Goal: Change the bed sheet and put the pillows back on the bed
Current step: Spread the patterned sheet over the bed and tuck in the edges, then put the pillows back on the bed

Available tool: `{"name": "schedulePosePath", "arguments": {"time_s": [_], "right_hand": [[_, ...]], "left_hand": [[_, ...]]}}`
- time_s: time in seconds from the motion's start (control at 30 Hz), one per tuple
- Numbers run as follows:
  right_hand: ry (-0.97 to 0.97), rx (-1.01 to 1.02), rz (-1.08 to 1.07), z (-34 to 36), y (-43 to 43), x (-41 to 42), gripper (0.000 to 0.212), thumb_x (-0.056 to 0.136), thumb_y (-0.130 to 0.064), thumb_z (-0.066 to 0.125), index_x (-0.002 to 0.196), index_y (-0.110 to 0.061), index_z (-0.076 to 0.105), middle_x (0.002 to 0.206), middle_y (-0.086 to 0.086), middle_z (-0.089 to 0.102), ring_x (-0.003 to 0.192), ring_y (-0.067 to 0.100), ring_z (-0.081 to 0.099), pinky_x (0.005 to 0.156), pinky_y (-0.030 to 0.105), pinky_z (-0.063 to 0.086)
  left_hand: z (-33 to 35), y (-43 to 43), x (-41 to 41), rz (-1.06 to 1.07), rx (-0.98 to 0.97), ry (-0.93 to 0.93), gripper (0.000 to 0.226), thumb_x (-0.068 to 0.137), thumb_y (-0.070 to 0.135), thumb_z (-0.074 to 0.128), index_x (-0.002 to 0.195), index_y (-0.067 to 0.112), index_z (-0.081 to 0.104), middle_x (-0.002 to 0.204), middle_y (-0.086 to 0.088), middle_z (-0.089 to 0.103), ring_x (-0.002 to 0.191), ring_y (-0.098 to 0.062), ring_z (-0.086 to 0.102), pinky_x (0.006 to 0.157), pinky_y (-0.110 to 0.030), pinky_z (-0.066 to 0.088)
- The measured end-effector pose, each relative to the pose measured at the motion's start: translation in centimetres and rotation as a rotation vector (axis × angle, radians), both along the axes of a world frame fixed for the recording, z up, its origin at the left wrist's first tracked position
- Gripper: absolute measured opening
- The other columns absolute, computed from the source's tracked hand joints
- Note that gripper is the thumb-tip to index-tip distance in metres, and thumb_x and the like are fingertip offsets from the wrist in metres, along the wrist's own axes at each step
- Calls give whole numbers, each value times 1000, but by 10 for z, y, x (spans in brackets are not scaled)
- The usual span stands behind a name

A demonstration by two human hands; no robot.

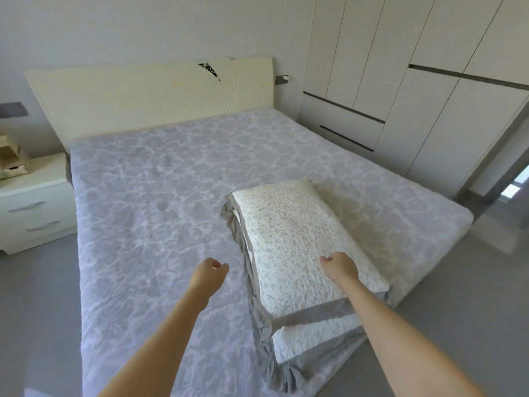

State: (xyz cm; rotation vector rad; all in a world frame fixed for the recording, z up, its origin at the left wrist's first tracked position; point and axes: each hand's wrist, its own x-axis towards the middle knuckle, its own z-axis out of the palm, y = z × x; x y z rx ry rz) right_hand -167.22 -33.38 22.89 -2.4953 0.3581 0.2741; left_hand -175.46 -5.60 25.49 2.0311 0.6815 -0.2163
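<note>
A bare mattress [160,196] with a pale lilac quilted pattern fills the bed. On its near right part lies a folded bed sheet [289,233], white and speckled with a grey border, several layers thick. My left hand [207,275] hovers over the mattress just left of the folded sheet, fingers loosely curled and holding nothing. My right hand [340,266] is over the top of the folded sheet, fingers loosely curled; I cannot tell whether it touches the fabric. No pillows are in view.
A cream headboard [148,93] stands at the far end. A white nightstand [34,202] with drawers sits left of the bed. White wardrobe doors [429,81] line the right wall, with a doorway [512,184] beyond. Grey floor [472,282] surrounds the bed.
</note>
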Motion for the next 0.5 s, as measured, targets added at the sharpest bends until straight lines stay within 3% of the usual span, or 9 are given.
{"name": "schedulePosePath", "arguments": {"time_s": [0.07,0.1,0.17,0.3,0.37,0.43,0.5], "right_hand": [[48,-39,34,-19,-12,27,24,98,-36,45,89,-15,53,86,4,58,75,18,57,56,24,36],[69,-58,33,-37,-20,47,35,97,-40,45,114,-11,54,108,7,61,96,23,59,67,26,44],[108,-130,30,-58,-28,69,57,95,-48,44,137,-9,41,130,11,54,116,30,52,87,35,48],[168,-309,73,-101,-41,119,74,92,-59,40,148,-13,22,143,13,40,127,32,42,100,42,41],[198,-436,112,-124,-52,147,85,89,-67,36,151,-17,8,152,16,25,137,35,28,111,49,26],[227,-515,138,-145,-67,176,99,81,-78,36,152,-21,-3,156,18,14,142,35,17,113,55,12],[252,-483,111,-166,-81,202,115,67,-90,36,151,-25,-8,155,17,19,141,35,22,112,57,12]], "left_hand": [[-17,-14,28,75,-35,32,24,96,31,51,110,11,51,78,-2,50,61,-17,45,53,-25,36],[-30,-21,45,99,-47,51,31,95,32,52,116,10,51,80,-3,52,62,-18,46,55,-26,37],[-51,-32,68,142,-88,79,40,94,35,53,125,9,50,79,-4,53,62,-17,45,57,-27,37],[-100,-58,117,155,-91,135,47,95,37,51,133,10,43,71,4,47,58,-12,43,54,-25,36],[-125,-69,140,159,-56,157,52,95,39,50,136,8,38,75,3,48,64,-14,49,59,-27,42],[-155,-76,159,155,-4,180,58,95,45,47,136,7,36,85,-2,56,79,-22,58,72,-33,50],[-188,-79,172,126,48,205,67,92,53,45,139,7,32,112,-12,60,101,-30,59,85,-39,50]]}}
